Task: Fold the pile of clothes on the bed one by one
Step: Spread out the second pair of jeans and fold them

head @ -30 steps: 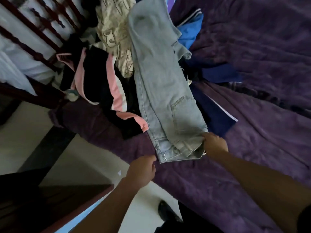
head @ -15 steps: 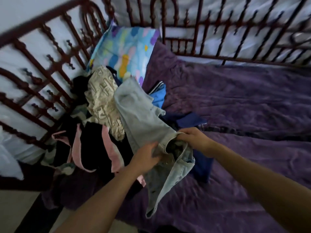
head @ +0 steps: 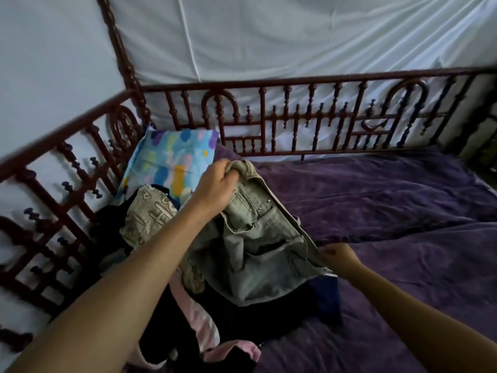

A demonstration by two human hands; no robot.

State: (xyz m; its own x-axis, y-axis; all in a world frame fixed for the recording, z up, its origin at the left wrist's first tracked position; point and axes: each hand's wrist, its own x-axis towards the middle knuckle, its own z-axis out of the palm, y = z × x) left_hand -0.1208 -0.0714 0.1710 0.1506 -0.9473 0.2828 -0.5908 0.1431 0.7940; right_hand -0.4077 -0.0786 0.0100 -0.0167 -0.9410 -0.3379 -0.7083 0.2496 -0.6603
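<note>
1. Left hand: raised over the heap, with the fingers and thumb curled round a bunched end of the waistband of the pale grey-green denim jeans. The bare forearm enters from the lower left of the view.
2. Right hand: held lower and to the right. The fingertips pinch the opposite end of the same waistband, close above the bed cover.
3. Jeans: suspended between the two hands, so that the waistband runs on a slant from upper left to lower right. The fly, rivets and a front pocket face the camera. The lower cloth sags in folds onto the heap, and the course of the legs cannot be made out.
4. Pile of unfolded clothes: lies on the left part of the bed, beside the side rail and directly under the jeans.
5. Beige garment with large printed letters: lies crumpled at the far side of the pile, just left of the left forearm.
6. Black garment with pink bands: lies at the near edge of the pile.
7. Dark blue garment: shows under the lower right corner of the jeans.
8. Pillow with a bright blue, yellow and purple print: leans in the bed's far left corner, behind the pile.
9. Purple plush blanket: covers the mattress, with creases across it.
10. Dark red turned-wood bed rail: encloses the far and left sides.
11. White cloth: hangs behind the rail.
</note>
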